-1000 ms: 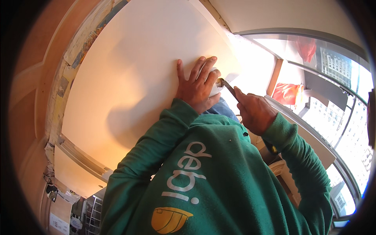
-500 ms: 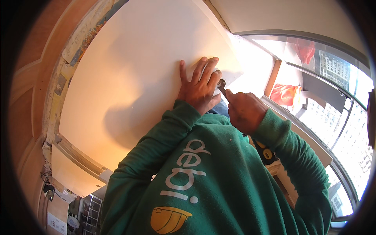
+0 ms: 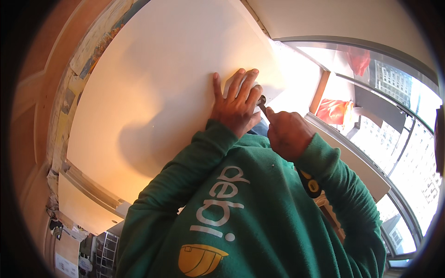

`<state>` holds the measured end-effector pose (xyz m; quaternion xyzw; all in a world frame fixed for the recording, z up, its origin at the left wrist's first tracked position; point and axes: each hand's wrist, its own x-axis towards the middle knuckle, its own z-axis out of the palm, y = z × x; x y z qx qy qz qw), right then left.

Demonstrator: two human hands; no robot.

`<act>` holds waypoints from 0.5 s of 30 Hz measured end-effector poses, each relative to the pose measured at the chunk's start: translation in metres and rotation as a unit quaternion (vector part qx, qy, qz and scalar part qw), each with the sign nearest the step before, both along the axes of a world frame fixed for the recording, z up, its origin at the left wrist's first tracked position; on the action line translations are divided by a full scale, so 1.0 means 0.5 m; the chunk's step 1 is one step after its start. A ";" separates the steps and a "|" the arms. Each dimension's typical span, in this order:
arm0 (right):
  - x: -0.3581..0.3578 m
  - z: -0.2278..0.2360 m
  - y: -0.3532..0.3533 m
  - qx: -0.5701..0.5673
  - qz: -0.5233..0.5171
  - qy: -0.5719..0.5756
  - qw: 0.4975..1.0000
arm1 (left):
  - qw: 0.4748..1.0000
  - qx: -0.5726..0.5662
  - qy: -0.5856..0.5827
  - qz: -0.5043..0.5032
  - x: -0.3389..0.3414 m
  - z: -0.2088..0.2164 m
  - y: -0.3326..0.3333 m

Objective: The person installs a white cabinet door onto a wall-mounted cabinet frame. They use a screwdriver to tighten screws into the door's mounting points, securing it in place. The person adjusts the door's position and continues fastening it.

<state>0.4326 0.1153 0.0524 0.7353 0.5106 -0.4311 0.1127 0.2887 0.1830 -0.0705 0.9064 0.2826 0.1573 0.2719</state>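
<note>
white board (image 3: 153,92) being pressed flat by spread left hand (image 3: 236,104) | stiff, light, likely best held at the edges | small tool (image 3: 262,104) being gripped in clenched right hand (image 3: 287,134), just beside the left fingers

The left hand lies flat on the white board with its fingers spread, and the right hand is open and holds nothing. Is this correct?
Not quite. In the head view the right hand is closed around a small tool. The left hand does lie flat, fingers spread, on the white board.
</note>
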 end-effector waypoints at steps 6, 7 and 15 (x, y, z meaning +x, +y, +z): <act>-0.003 -0.021 0.005 -0.015 0.006 -0.017 1.000 | 1.000 0.004 0.002 -0.009 0.002 -0.004 0.000; -0.003 -0.017 -0.001 0.006 0.014 -0.007 1.000 | 1.000 0.000 0.006 -0.005 -0.001 -0.002 -0.002; 0.006 -0.027 0.001 -0.002 0.023 -0.011 1.000 | 1.000 0.009 0.006 -0.008 0.004 -0.011 -0.003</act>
